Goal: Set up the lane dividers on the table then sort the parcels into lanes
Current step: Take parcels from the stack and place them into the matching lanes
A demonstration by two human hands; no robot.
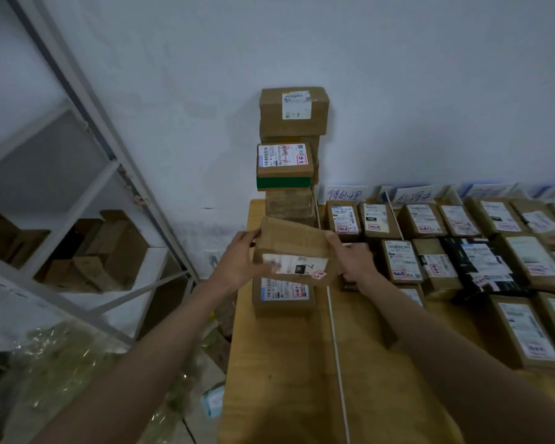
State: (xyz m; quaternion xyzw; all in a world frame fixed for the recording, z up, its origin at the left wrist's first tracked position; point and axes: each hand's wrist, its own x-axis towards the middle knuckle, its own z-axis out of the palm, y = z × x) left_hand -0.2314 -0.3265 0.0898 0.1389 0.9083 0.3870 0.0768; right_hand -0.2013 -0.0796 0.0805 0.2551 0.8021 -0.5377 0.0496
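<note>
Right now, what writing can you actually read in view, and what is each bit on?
"待处理": handwritten on the leftmost paper sign at the wall.
"处理中", partly hidden: on the next paper sign.
"060": on the label of a small parcel in the back row.
Too blurred to read: further signs, all shipping labels and red stamps, including the held parcel.

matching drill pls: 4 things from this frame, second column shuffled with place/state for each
1. held parcel
2. green box
3. black parcel
4. white cord

A. in the stack by the wall
B. gripped by left hand and right hand
C. lies along the table as a lane line
D. flat among brown parcels, right lanes

Pairs: 1-B, 2-A, 3-D, 4-C
</note>
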